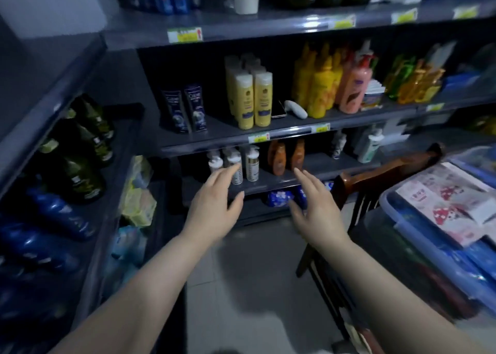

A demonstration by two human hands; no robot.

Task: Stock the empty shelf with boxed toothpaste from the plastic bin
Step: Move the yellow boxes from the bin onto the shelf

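My left hand [214,208] and my right hand [315,211] are both stretched out in front of me with straight, spread fingers, holding nothing. They hover before the lower shelf [271,184] of the dark rack. At the right a clear plastic bin with a blue rim [408,230] holds white and pink toothpaste boxes [453,206] and blue packs. The bin rests on a wooden chair [375,173]. The whole view is blurred by motion.
The rack ahead carries yellow bottles [252,98], dark tubes [185,109], orange bottles [287,157] and white pump bottles [236,165]. A second rack on the left holds dark green bottles [80,149] and blue packs [53,219]. Grey tiled floor [255,286] lies between them.
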